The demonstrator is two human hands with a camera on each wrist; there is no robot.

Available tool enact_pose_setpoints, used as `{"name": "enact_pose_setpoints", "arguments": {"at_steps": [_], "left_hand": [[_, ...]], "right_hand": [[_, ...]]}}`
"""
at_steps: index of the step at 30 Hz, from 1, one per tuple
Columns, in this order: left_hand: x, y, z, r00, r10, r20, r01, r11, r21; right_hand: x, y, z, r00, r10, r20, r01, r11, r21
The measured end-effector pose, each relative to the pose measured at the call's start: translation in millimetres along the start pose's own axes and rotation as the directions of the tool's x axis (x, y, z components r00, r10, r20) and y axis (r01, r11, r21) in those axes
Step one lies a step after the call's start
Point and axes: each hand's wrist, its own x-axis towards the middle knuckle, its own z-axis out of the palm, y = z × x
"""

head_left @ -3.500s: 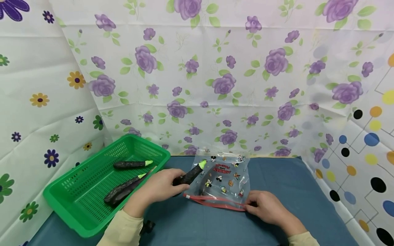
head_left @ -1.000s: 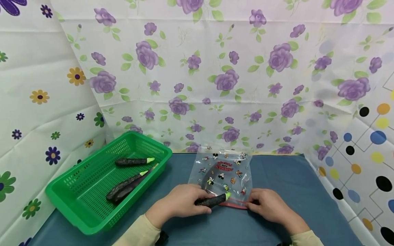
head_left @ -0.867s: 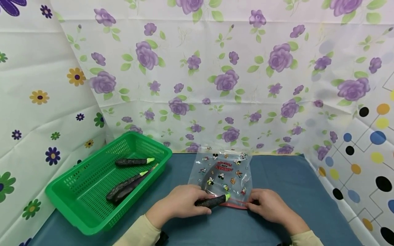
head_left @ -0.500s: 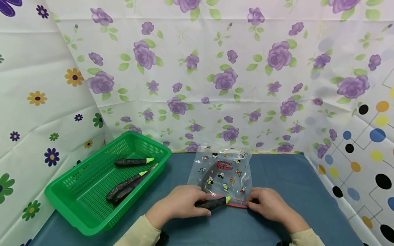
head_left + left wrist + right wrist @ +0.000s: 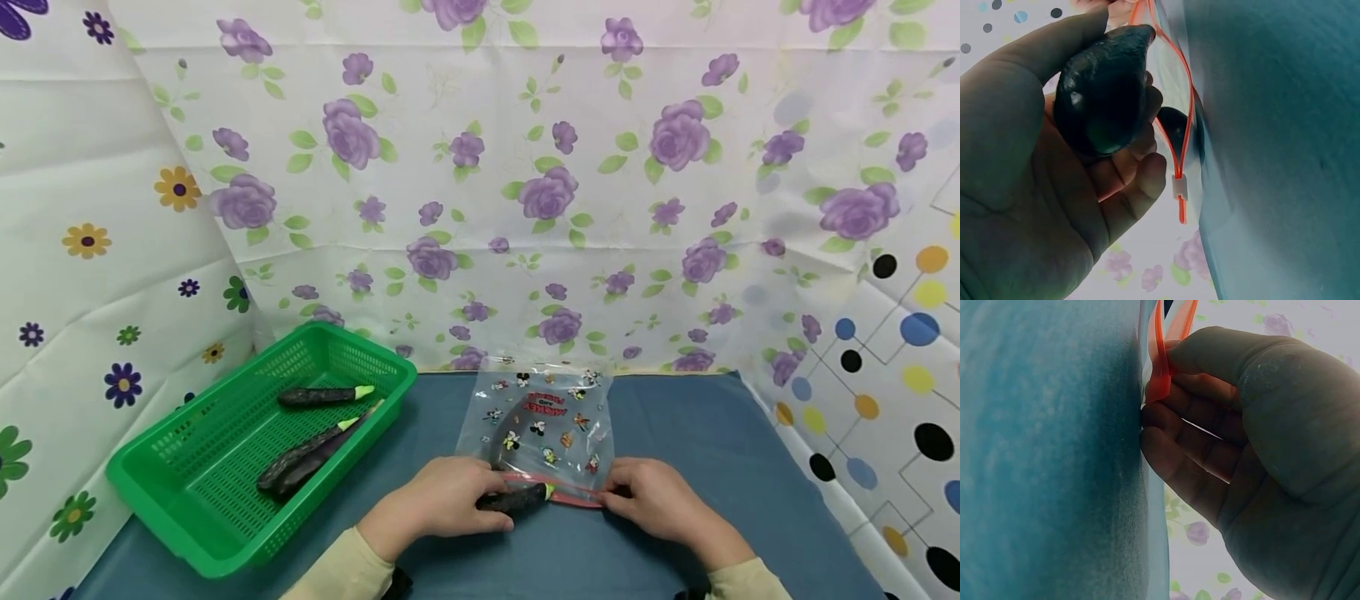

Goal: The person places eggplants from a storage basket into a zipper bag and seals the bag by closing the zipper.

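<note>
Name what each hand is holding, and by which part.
The left hand grips an eggplant around its thick, rounded end, opposite the green stem. The right hand pinches the clear bag at the right-hand corner of its red-edged mouth.

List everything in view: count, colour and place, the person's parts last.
Cloth: 1, blue, underneath
Basket: 1, green, left
Eggplants: 3, dark, in the basket
Bag: 1, clear with red rim, centre
Slider: 1, white, on the bag's rim
Rounded thing: 1, dark, in the bag, perhaps an eggplant
Held eggplant: 1, dark, at the bag's mouth
Backdrop cloths: 3, printed white, back, left, right
Wrist pieces: 2, black, beside the sleeves
Sleeves: 2, pale yellow, bottom edge
Left hand: 1, gripping the held eggplant
Right hand: 1, pinching the bag's rim
</note>
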Motion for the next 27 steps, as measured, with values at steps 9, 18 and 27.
{"name": "enact_pose_setpoints", "arguments": {"at_steps": [9, 18, 27], "left_hand": [[1.8, 0.0, 3.2, 1.0, -0.028, -0.008, 0.028, 0.999, 0.028], [2.1, -0.3, 3.7, 0.997, -0.06, -0.05, 0.062, 0.997, 0.052], [1.4, 0.2, 4.7, 0.995, -0.071, -0.063, 0.075, 0.996, 0.052]], "right_hand": [[2.7, -9, -5, 0.994, 0.094, 0.064, -0.093, 0.995, -0.025], [5.2, -13, -9, 0.992, 0.101, 0.076, -0.098, 0.994, -0.039], [4.7, -13, -8, 0.991, 0.108, 0.084, -0.106, 0.994, -0.027]]}}
